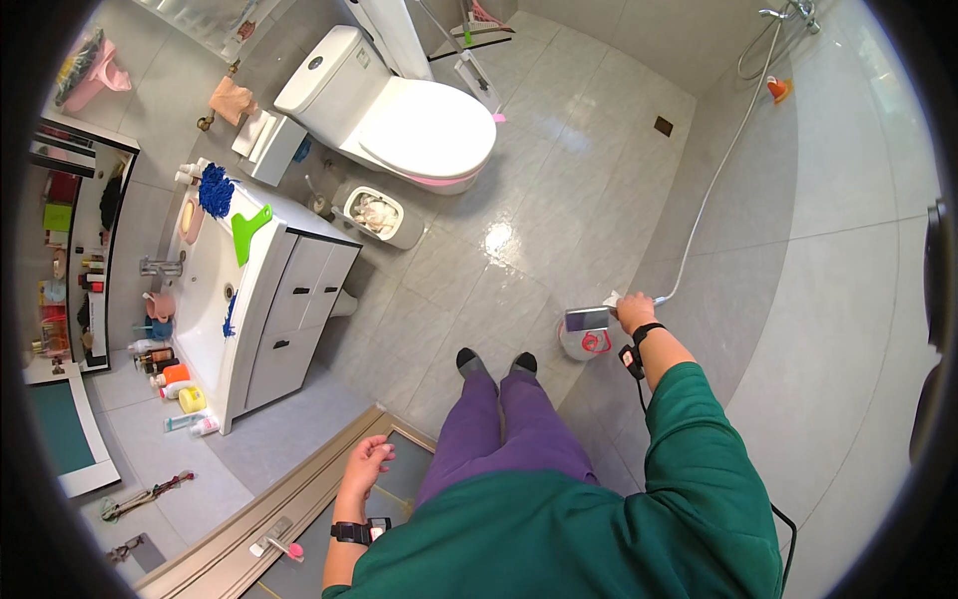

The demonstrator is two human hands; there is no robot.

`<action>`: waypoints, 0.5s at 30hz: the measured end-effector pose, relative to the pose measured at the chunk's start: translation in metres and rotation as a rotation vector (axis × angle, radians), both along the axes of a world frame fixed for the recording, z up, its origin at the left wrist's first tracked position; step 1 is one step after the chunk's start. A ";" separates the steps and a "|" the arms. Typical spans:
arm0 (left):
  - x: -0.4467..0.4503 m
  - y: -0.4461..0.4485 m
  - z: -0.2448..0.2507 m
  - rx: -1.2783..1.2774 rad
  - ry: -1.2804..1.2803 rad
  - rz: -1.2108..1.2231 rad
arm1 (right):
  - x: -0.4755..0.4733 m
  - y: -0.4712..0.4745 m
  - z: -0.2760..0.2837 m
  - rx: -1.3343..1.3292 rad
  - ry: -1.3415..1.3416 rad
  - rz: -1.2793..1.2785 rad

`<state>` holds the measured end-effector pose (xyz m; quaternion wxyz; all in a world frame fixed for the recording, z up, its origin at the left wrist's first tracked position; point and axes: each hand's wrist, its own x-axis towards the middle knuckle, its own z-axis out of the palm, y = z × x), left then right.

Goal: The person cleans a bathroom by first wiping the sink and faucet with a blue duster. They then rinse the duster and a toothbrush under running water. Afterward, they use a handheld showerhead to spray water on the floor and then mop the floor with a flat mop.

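Note:
My right hand [637,312] is wrapped around the handle of a square shower head [588,320]. From its grip a silvery shower hose [703,206] runs up the wall to a chrome faucet [802,10]. Partly covered by the shower head, a pale round bucket [576,350] with a red item [596,342] in or on it is on the floor. A small white thing [614,299] shows beside my right fingers; I cannot tell what it is. My left hand [367,463] hangs near the door frame with loosely bent fingers, holding nothing.
Wet patches shine on the floor tiles [500,238]. A toilet [430,129] and a trash bin [404,230] stand ahead. The vanity sink [203,307] at left carries a green squeegee [248,233], a blue microfiber cloth [216,190] and several bottles. A door frame [322,463] is beside me.

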<state>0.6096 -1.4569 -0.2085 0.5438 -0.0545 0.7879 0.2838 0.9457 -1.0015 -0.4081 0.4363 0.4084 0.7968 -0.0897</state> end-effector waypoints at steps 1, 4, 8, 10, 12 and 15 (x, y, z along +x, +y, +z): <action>0.000 -0.001 0.000 0.000 -0.006 -0.003 | 0.006 0.001 -0.003 0.042 -0.002 -0.021; 0.001 0.000 0.000 -0.004 -0.009 -0.004 | 0.021 0.007 -0.011 0.215 -0.007 -0.087; 0.000 0.004 -0.003 0.001 -0.007 -0.005 | 0.026 0.024 -0.010 0.425 0.117 -0.021; -0.001 0.008 -0.005 0.010 -0.001 -0.010 | 0.019 0.032 -0.004 0.401 0.209 -0.035; -0.004 0.011 -0.006 0.030 0.004 -0.013 | 0.006 0.041 0.002 0.376 0.273 -0.047; -0.008 0.014 -0.006 0.021 0.016 -0.013 | -0.015 0.049 0.015 0.349 0.313 -0.062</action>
